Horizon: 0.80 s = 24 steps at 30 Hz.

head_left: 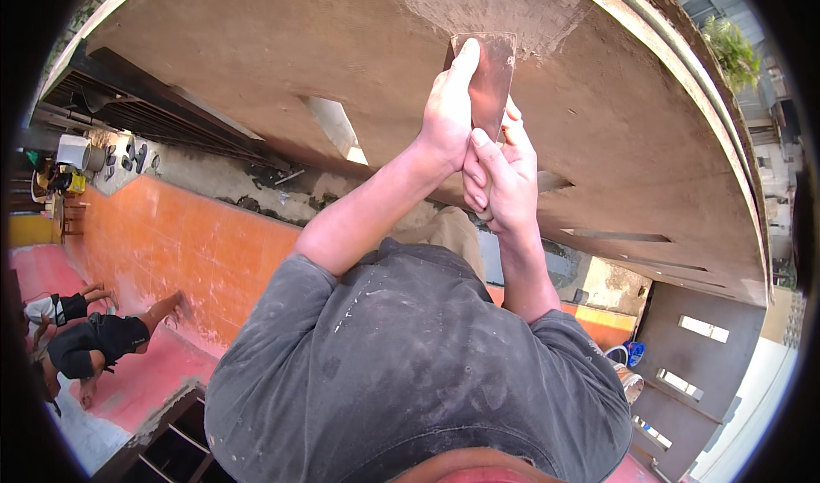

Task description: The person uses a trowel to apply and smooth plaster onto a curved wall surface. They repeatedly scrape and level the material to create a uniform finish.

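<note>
In front of me is a wide, curved brown plastered wall (256, 47), with a rougher, lighter patch (495, 0) near its top. A trowel (493, 77) with a flat, dark, rectangular blade lies against the wall just below that patch. My left hand (447, 111) holds the blade by its left side, the thumb laid along its face. Lower down, my right hand (510, 171) is closed at the trowel's handle end, fingers curled in. The handle itself is mostly hidden by my hands.
Slot openings (337, 128) pierce the wall. At lower left, people (102, 342) are on a pink floor beside an orange surface (184, 244). Slippers (134, 154) and buckets stand farther off. A dark slotted panel (696, 355) and a bucket (628, 380) are at right.
</note>
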### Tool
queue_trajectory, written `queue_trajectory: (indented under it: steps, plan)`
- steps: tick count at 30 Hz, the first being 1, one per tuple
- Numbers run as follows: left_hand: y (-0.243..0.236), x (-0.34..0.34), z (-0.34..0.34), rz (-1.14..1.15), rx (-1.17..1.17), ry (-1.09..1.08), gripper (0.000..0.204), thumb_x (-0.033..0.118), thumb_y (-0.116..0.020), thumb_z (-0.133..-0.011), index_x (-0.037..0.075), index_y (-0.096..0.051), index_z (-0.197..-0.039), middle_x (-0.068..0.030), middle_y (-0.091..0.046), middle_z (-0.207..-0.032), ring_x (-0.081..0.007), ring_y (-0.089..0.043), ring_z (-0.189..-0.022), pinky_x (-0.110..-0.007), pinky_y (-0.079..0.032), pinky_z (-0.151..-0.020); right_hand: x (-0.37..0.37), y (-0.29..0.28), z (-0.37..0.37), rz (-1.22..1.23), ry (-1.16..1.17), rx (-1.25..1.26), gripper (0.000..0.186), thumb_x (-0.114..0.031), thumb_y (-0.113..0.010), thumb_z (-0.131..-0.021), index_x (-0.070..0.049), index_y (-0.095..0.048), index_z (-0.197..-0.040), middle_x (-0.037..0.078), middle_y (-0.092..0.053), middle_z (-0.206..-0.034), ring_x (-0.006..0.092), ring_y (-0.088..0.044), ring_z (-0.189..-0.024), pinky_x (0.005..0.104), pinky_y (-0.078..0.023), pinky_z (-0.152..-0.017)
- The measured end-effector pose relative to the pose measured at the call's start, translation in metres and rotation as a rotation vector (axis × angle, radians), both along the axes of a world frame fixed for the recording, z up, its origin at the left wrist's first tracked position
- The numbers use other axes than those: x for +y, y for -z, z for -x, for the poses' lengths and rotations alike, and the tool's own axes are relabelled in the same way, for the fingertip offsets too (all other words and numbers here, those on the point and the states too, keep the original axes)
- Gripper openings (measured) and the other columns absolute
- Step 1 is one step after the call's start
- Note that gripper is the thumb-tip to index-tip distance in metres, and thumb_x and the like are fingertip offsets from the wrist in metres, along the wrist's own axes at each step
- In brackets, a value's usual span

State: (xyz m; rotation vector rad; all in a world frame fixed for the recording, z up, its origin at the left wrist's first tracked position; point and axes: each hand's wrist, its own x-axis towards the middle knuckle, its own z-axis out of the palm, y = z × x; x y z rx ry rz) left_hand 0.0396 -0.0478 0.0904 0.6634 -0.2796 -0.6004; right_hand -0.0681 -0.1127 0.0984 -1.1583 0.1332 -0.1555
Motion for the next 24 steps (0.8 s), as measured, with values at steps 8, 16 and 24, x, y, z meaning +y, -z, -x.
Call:
queue_trajectory:
  steps: [8,16,24]
  plan:
    - [0.005,0.001,-0.001,0.005,-0.06,-0.029,0.055,0.051,-0.044,-0.107,0.003,-0.065,-0.091,-0.0122,-0.066,-0.068,-0.0186,-0.066,-0.06,-0.032,-0.055,-0.058,0.003,0.006,-0.002,-0.001,0.048,-0.025,0.042,-0.01,-0.051,-0.106,-0.008,-0.038,-0.145,-0.001,-0.045,-0.059,0.0064,-0.038,-0.037,0.021,-0.033,-0.033]
    - [0.003,-0.004,0.007,-0.086,-0.031,-0.021,0.06,0.05,-0.038,-0.109,0.003,-0.062,-0.082,-0.0121,-0.064,-0.068,-0.02,-0.064,-0.062,-0.032,-0.054,-0.062,-0.005,0.012,0.002,-0.016,0.051,-0.026,0.042,-0.009,-0.052,-0.105,-0.009,-0.039,-0.145,0.0,-0.045,-0.06,0.0064,-0.037,-0.037,0.0204,-0.033,-0.033]
    - [0.005,-0.006,0.01,-0.033,0.013,-0.035,0.056,0.052,-0.044,-0.107,0.002,-0.063,-0.091,-0.0125,-0.065,-0.07,-0.0197,-0.065,-0.061,-0.033,-0.055,-0.06,-0.008,0.015,0.005,-0.013,0.016,-0.026,0.049,-0.01,-0.054,-0.104,-0.009,-0.034,-0.15,-0.001,-0.045,-0.059,0.0062,-0.037,-0.037,0.0213,-0.032,-0.033]
